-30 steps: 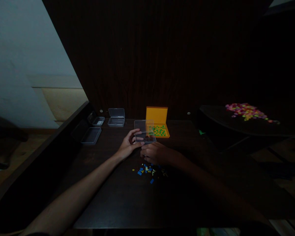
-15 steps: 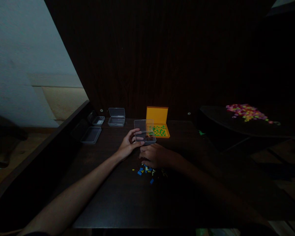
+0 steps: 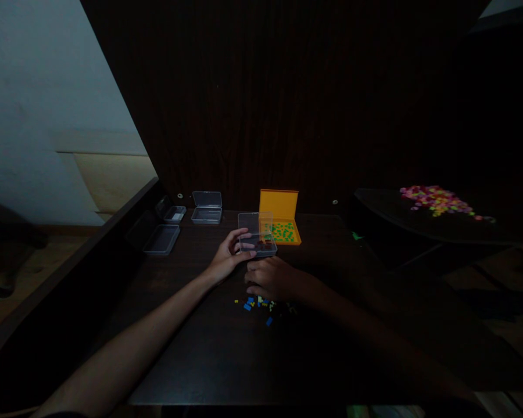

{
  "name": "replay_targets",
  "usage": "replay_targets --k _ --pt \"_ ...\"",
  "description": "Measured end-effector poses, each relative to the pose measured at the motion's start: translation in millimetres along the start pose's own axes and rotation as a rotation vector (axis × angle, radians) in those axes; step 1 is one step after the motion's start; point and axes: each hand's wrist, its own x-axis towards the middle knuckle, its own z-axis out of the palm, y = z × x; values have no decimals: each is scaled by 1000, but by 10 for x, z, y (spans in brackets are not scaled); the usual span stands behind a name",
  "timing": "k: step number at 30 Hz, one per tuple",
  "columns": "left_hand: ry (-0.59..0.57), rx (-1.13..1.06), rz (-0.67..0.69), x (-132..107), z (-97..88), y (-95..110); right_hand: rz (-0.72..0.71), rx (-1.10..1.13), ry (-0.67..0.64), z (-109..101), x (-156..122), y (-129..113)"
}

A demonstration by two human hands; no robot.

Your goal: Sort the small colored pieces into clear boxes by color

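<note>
My left hand [image 3: 232,255] grips the left side of a clear plastic box [image 3: 268,252], whose hinged lid stands raised. A few dark reddish-brown pieces lie inside the box. My right hand [image 3: 272,277] is just in front of the box, above the table, with its fingers curled together; whatever they hold, if anything, is hidden. Below it lies a loose heap of small building bricks [image 3: 247,306], blue, yellow and pale. A single blue brick [image 3: 269,321] sits nearer to me.
Behind the held box stands an open orange box [image 3: 279,204] with green pieces. Several clear boxes rest at the left, among them an open one [image 3: 207,216] and a shallow one [image 3: 162,239]. Colourful beads [image 3: 438,199] are heaped on a dark shelf [image 3: 387,217] at the right.
My right hand has shifted slightly left, its fingers still curled. My left hand and the clear box have stayed almost where they were.
</note>
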Motion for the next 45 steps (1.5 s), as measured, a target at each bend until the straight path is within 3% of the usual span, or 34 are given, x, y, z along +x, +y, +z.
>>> replay_targets --k 17,35,45 --pt "6 -1 -8 1 8 8 21 -56 -32 -17 17 -30" --pt "8 15 -11 12 5 9 116 -107 39 118 37 -153" --pt "-9 11 6 14 0 1 81 -81 20 -2 -3 -236"
